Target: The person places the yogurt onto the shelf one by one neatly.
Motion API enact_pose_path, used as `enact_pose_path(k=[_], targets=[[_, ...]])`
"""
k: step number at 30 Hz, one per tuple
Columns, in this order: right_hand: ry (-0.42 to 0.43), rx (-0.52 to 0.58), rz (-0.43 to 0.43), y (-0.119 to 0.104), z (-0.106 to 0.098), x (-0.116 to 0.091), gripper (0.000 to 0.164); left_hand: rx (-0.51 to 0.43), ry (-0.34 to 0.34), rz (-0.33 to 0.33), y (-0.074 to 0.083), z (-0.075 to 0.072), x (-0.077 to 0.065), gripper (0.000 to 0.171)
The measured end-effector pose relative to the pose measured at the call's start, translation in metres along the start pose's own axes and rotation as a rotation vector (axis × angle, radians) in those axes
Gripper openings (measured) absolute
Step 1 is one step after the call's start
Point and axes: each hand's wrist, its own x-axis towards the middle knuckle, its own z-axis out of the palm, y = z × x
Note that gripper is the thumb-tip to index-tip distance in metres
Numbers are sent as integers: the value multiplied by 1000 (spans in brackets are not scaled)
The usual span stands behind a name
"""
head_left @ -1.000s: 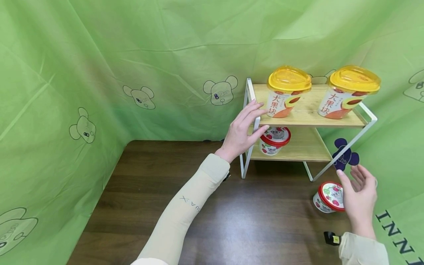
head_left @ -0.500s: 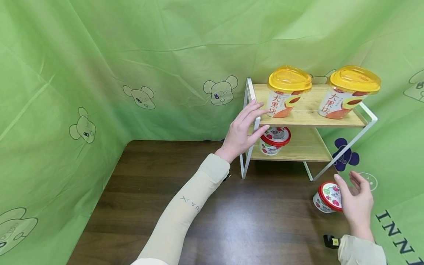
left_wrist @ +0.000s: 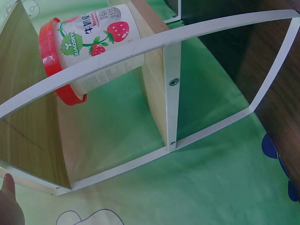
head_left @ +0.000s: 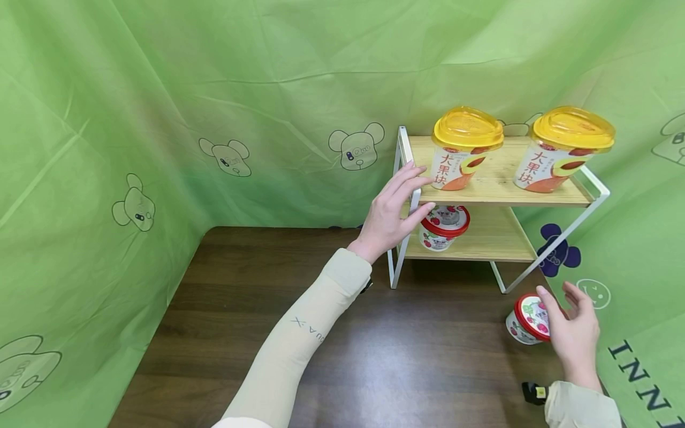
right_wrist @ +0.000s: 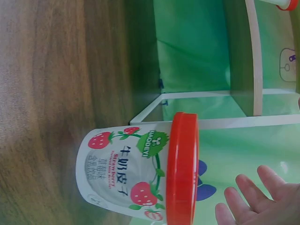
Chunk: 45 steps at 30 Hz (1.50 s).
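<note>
My left hand (head_left: 389,209) rests at the left front corner of a two-tier shelf (head_left: 514,200), its fingers extended over the white frame and its thumb lower down. In the left wrist view only a fingertip (left_wrist: 10,206) shows by the upper board. A strawberry-print tub with a red lid (head_left: 436,239) stands on the lower tier. A matching tub (head_left: 521,328) stands upright on the table, right of centre in front of the shelf. Beside that tub, my right hand (head_left: 577,336) is spread with thumb and fingers apart; a gap shows in the right wrist view (right_wrist: 262,206).
Two fruit cups with yellow lids, a left cup (head_left: 455,166) and a right cup (head_left: 548,169), stand on the upper tier. Green printed cloth (head_left: 278,107) encloses the dark wooden table (head_left: 257,285). The shelf's slanted white leg (head_left: 521,276) stands behind the table tub.
My right hand has moved down and slightly left, closer to the tub on the table. The left hand, shelf, cups and tubs have stayed in place.
</note>
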Motion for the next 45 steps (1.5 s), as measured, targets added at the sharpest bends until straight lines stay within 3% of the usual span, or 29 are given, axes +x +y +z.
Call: enact_pose_path(k=[14,27,45], targets=[[-49,-24,44,11,1,-1,81,0,5,9,-1,1,0,40],[-7,-54,38,19,0,-3,87,-3,0,1,0,1,0,41],[-28,-87,31,33,2,-3,97,5,-4,-7,0,1,0,41]])
